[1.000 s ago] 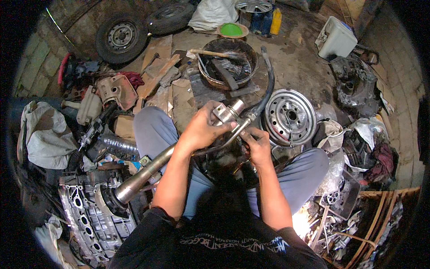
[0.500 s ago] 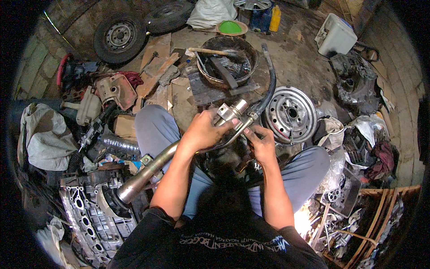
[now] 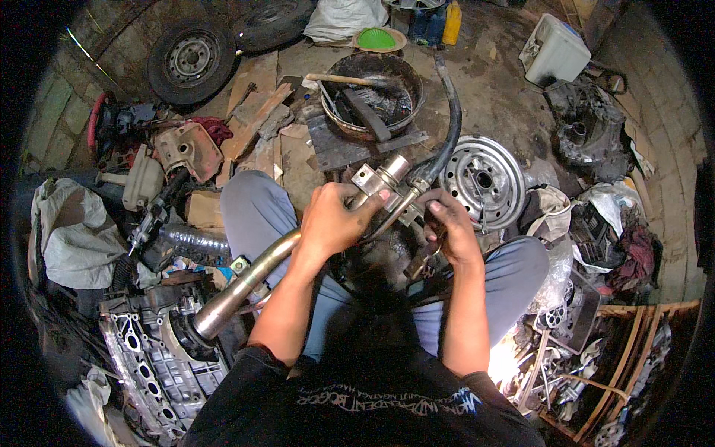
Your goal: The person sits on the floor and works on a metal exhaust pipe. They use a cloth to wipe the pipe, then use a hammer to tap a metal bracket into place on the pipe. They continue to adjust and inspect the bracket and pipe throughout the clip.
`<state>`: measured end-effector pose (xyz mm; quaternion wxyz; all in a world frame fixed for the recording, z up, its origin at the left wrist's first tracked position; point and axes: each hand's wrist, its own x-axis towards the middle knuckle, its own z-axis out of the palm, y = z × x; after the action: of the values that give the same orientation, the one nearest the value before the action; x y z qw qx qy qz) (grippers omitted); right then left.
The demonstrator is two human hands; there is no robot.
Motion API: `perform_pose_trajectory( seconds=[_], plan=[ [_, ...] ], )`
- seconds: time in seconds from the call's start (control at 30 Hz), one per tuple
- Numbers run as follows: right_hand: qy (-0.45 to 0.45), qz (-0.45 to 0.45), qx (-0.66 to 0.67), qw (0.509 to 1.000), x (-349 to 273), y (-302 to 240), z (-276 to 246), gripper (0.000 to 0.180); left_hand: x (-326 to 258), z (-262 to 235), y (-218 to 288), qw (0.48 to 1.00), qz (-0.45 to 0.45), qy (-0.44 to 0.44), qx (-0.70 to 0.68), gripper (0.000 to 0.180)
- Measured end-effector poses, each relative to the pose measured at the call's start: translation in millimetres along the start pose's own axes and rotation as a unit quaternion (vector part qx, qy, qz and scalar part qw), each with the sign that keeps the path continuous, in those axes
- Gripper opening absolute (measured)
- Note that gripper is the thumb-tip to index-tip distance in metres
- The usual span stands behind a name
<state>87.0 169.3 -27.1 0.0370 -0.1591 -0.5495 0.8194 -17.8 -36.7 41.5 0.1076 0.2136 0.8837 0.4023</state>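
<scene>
A long metal coolant pipe (image 3: 246, 289) runs slantwise across my lap, its wide lower end by the engine block. My left hand (image 3: 335, 221) is closed around its upper part, thumb on top, beside a bolted bracket (image 3: 364, 177). A thinner branch pipe (image 3: 397, 211) lies alongside and meets a black rubber hose (image 3: 452, 130) that curves away to the far side. My right hand (image 3: 452, 227) is at that joint, fingers curled in beside the bracket and hose end; what they pinch is hidden. Below it hangs a small metal piece (image 3: 424, 264), too dark to identify.
An aluminium engine block (image 3: 153, 365) lies at the near left. Ahead stands a round black basin (image 3: 410, 74) with a wooden-handled tool across it. A silver wheel rim (image 3: 503, 182) lies right of the hose. Tyres (image 3: 190, 61) lean at the far left; loose parts crowd the right.
My right hand has shifted slightly right and its fingers have turned and curled beside the joint. The small metal piece now shows below it. My left hand keeps its grip on the pipe.
</scene>
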Motion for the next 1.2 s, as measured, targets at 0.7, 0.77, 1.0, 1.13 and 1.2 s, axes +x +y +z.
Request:
perform_pose_trajectory(
  seconds=[0.7,0.77,1.0,1.13,1.2],
  plan=[
    [0.126,-0.076,0.277,0.949,31,27,-2,0.056,-9,-7,0,1.0,-0.008,0.0,0.016,0.043],
    [0.111,-0.073,0.237,0.962,29,24,-2,0.057,-9,-6,-1,1.0,-0.005,0.003,0.014,0.043],
    [0.027,-0.047,0.267,0.962,27,32,-8,0.048,-14,-5,-2,0.998,-0.046,-0.037,0.033,0.042],
    [0.066,-0.094,0.192,0.975,32,41,3,0.046,-23,1,2,0.994,-0.043,-0.079,0.057,0.043],
    [0.046,-0.016,0.219,0.974,32,52,-2,0.042,-31,15,-13,0.994,0.009,-0.04,0.097,0.044]
  ],
)
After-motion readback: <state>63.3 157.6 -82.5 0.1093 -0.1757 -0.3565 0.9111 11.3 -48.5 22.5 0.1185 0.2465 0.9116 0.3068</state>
